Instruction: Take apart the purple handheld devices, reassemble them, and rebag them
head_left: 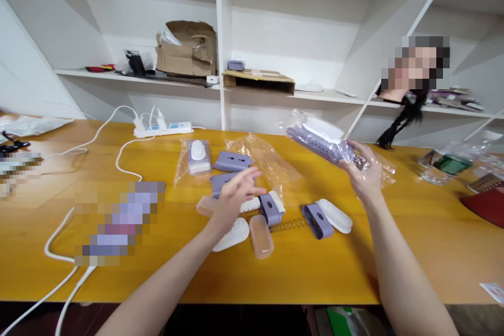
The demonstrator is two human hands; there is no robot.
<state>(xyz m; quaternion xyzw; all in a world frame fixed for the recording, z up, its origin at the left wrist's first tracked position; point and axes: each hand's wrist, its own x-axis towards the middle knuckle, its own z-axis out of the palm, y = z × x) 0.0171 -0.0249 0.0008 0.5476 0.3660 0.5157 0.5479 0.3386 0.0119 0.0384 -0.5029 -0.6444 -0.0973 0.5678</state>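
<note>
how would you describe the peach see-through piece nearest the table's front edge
On the yellow wooden table, find the lilac and white plastic parts below the white power strip. The translucent peach cover lies just below the person's left hand, beside a white ridged piece; unlike the second peach cover, it lies in full view, nearer the front edge.

A lilac perforated plastic casing [311,142] with a white pad [323,128] on top sits tilted inside a clear plastic bag [384,168], lifted above the tabletop. A coiled metal spring [287,226] lies loose nearby.

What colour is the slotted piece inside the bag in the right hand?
Lavender purple: the slotted piece in the right hand shows best in the head view.
</note>
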